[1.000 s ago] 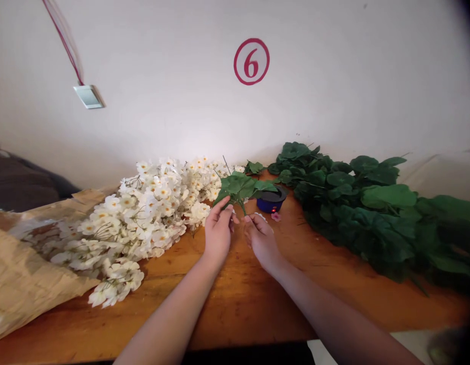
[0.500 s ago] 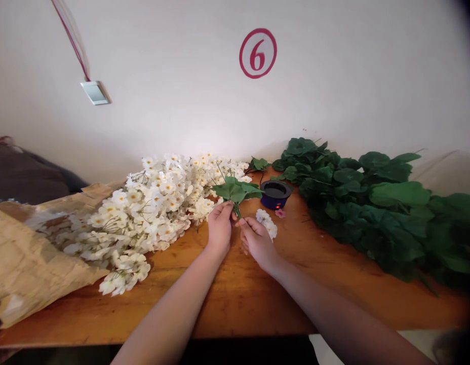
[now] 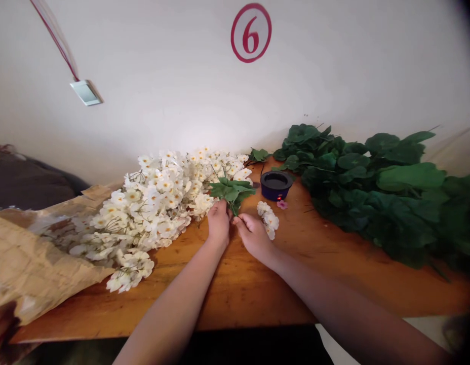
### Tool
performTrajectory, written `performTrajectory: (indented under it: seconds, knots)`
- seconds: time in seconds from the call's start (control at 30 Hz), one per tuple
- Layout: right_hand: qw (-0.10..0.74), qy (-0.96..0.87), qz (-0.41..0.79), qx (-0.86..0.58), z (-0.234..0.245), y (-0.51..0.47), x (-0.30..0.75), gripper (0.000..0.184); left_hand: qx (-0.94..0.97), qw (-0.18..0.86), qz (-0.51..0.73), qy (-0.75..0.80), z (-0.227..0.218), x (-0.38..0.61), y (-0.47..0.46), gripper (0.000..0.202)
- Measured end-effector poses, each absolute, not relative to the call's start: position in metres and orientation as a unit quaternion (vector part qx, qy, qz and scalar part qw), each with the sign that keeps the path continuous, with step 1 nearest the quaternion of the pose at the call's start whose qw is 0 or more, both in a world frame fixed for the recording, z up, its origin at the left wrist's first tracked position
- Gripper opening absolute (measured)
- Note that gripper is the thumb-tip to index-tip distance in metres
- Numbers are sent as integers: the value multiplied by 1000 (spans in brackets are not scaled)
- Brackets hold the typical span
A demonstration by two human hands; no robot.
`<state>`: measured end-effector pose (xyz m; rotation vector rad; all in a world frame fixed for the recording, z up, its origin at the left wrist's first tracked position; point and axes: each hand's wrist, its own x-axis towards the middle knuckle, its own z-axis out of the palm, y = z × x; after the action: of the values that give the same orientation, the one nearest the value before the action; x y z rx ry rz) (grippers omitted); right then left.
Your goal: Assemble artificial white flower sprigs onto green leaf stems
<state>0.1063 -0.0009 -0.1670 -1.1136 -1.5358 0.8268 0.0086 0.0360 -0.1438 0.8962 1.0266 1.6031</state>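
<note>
Wall surface, plain off-white, carries a red-circled numeral 6 [image 3: 250,33], the only legible marking in view. Below and to its left, a red cord [image 3: 54,38] runs down to a small pale wall plate [image 3: 85,93].

On the wooden table [image 3: 258,299], a large heap of white blossom sprays [image 3: 155,203] lies left of centre, partly resting on crumpled kraft paper [image 3: 33,263]. A long bank of dark green leaf stems [image 3: 371,195] occupies the right side. Between them stands a round dark blue container [image 3: 276,185] with a black top and a tiny red light on its front; any lettering on it is too small to read. A small pink blossom [image 3: 282,205] lies just beside it.

The leafy sprig [image 3: 230,191] stands upright at centre, its stem base gripped in the curled fingers of the left hand [image 3: 219,223]. The right hand [image 3: 253,237] is immediately beside it, with fingers [image 3: 240,220] narrowed near the stem; contact cannot be confirmed. A short white flower cluster [image 3: 268,219] lies just past the right hand's knuckles. Dark upholstery [image 3: 26,182] at far left is dim and unidentified.
</note>
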Motion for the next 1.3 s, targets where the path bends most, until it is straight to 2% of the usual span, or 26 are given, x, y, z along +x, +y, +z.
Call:
performTrajectory:
  seconds: [0.2, 0.47, 0.63, 0.83, 0.93, 1.13, 1.3]
  knots:
    - [511, -616, 400, -447, -170, 0, 106, 28, 346, 543, 646, 409, -150, 6, 42, 34]
    - [517, -635, 337, -466, -169, 0, 111, 28, 366, 640, 568, 366, -139, 1, 43, 38]
    - [508, -658, 276, -483, -168, -6, 111, 29, 406, 647, 529, 371, -144, -2, 44, 40]
    - [507, -670, 239, -487, -167, -6, 113, 29, 356, 701, 507, 354, -142, 3, 42, 39]
    - [475, -692, 202, -504, -164, -2, 114, 28, 297, 712, 542, 333, -139, 5, 43, 38]
    - [351, -758, 66, -545, -157, -4, 117, 32, 221, 742, 556, 304, -135, 6, 45, 27]
    - [292, -770, 28, -567, -151, -9, 117, 38, 229, 723, 552, 346, -134, 8, 45, 33]
